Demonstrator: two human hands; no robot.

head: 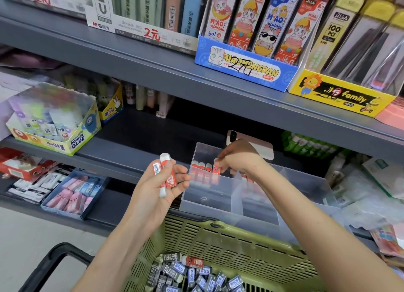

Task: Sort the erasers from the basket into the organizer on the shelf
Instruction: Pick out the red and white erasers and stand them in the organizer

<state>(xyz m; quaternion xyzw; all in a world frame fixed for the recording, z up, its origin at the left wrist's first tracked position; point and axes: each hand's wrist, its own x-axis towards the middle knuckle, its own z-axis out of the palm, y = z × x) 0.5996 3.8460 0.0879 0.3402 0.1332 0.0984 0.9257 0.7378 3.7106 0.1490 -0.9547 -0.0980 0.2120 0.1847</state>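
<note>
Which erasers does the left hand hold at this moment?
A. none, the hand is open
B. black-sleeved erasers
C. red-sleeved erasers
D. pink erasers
C: the left hand grips red-sleeved erasers, while the right hand pinches one more red-sleeved eraser at the clear organizer; the black-sleeved erasers lie in the green basket.

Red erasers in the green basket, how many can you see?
1. The red eraser lies on top of the dark erasers in the basket; others may be buried underneath or below the picture's edge.
</note>
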